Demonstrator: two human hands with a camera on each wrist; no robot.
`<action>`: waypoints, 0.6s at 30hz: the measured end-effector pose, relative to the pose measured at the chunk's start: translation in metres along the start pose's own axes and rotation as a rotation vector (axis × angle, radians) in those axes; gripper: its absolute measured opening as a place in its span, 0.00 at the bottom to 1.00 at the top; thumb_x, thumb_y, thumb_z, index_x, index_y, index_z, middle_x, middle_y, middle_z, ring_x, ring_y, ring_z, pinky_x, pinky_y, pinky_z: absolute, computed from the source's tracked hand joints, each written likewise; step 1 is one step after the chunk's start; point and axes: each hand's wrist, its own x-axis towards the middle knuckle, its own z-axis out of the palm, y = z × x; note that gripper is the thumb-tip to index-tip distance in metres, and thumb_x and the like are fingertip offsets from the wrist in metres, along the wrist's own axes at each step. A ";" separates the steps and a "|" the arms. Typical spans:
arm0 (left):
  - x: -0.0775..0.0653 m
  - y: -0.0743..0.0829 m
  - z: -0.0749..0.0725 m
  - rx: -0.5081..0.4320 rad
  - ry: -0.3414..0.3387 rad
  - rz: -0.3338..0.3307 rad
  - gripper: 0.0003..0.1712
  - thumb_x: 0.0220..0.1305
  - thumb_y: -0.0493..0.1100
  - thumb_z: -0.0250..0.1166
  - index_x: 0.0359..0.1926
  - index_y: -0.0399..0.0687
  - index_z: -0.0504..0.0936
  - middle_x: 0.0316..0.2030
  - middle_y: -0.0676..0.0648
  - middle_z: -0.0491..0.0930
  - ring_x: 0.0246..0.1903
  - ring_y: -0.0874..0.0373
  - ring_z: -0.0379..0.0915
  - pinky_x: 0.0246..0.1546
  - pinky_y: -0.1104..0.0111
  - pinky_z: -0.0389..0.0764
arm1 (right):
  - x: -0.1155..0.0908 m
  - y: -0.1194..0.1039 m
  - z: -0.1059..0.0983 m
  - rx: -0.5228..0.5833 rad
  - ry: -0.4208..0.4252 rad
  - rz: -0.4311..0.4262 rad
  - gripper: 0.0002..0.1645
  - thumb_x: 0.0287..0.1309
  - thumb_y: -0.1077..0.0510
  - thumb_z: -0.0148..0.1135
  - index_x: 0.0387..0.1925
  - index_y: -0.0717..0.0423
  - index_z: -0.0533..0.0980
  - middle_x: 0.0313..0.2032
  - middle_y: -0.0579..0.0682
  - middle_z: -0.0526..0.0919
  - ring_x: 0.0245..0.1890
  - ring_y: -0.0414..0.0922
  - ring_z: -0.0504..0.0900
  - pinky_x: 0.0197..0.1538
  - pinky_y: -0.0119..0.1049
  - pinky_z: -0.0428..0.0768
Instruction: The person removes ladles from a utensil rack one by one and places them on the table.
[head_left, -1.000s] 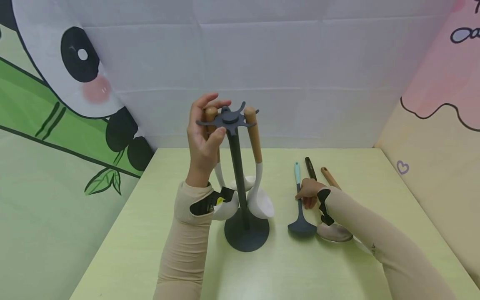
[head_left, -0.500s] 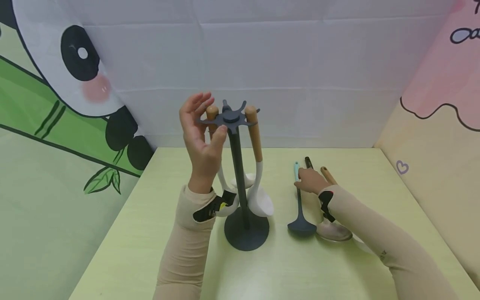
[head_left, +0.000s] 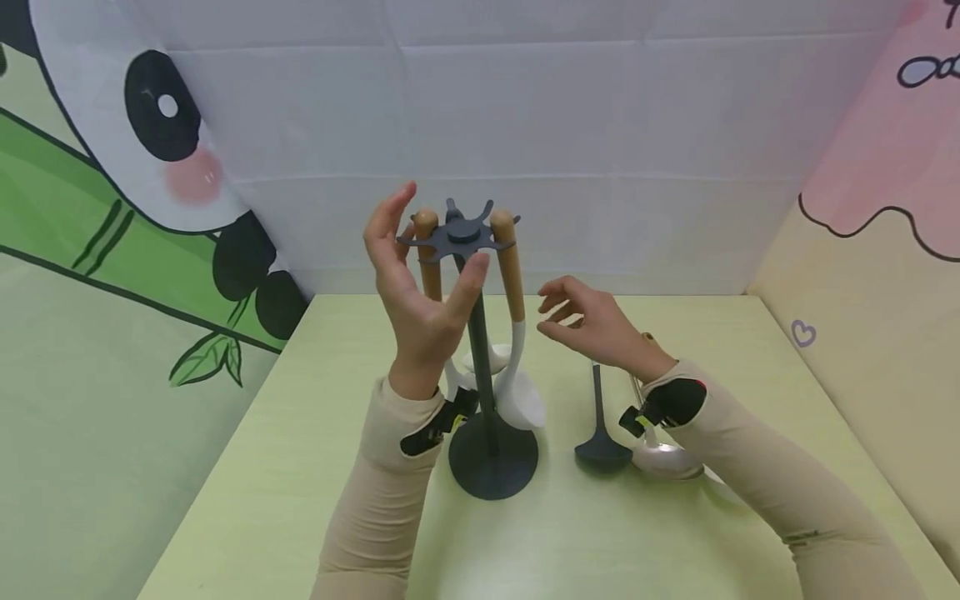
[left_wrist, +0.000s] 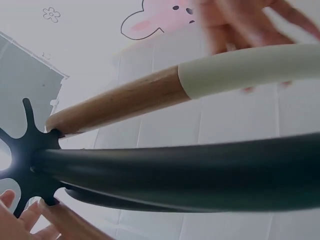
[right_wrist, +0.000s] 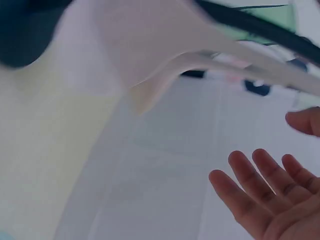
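I'm spreading my left hand point(head_left: 420, 321) around the top of the dark rack point(head_left: 480, 358), contact unclear. My right hand point(head_left: 592, 325) is hovering between rack and ladles, fingers loose, hiding the dark ladle's point(head_left: 602, 452) upper handle. The rack is standing inside the table's point(head_left: 262, 500) edges.

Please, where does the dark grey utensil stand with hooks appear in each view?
Head: the dark grey utensil stand is upright near the centre.
Left wrist: its hook top is at the left edge, its pole crossing below the middle.
Right wrist: partly seen; a dark strip at upper right is probably its pole.
Shared landmark: the person's right hand, right of the stand in head, top right in left wrist, lower right in right wrist.
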 end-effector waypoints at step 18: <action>-0.003 0.001 0.005 -0.037 0.030 -0.080 0.42 0.51 0.47 0.66 0.61 0.25 0.63 0.65 0.34 0.67 0.57 0.51 0.69 0.58 0.62 0.68 | -0.006 -0.034 0.039 0.394 0.055 -0.225 0.29 0.70 0.73 0.48 0.71 0.68 0.59 0.61 0.66 0.74 0.59 0.58 0.78 0.60 0.49 0.76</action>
